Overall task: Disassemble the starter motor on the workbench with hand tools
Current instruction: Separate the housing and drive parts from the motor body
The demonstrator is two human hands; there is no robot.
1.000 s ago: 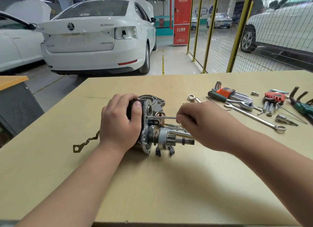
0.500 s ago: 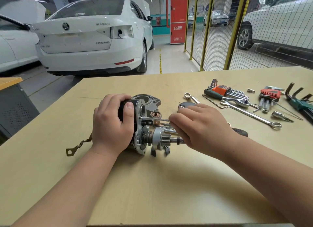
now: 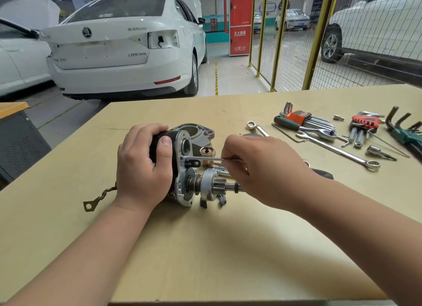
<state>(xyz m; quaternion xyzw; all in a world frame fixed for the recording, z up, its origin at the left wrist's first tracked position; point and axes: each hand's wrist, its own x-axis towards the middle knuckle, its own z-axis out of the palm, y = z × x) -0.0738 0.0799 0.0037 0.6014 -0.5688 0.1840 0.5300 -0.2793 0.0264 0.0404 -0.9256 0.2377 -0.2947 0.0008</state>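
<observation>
The starter motor (image 3: 182, 168) lies on its side on the workbench (image 3: 205, 248), its pinion gear and shaft (image 3: 219, 186) pointing right. My left hand (image 3: 142, 166) grips the black motor body, thumb on the silver end plate. My right hand (image 3: 262, 171) pinches a thin long steel bolt (image 3: 203, 158) that runs level into the end plate's upper hole. A loose grey nose housing (image 3: 196, 132) and a copper-coloured bushing part (image 3: 206, 151) lie just behind the motor. A braided lead with a ring terminal (image 3: 98, 198) trails left from the motor.
Tools lie at the right rear: an orange hex key set (image 3: 301, 118), a ratchet (image 3: 319, 132), a long combination wrench (image 3: 342, 150), a red key set (image 3: 365, 123), green-handled keys (image 3: 404, 132), a socket bit (image 3: 379, 152). A black handle (image 3: 322, 173) shows behind my right wrist.
My right hand has drawn a little to the right along the long bolt, so more of its shank shows. My left hand keeps the same grip on the motor.
</observation>
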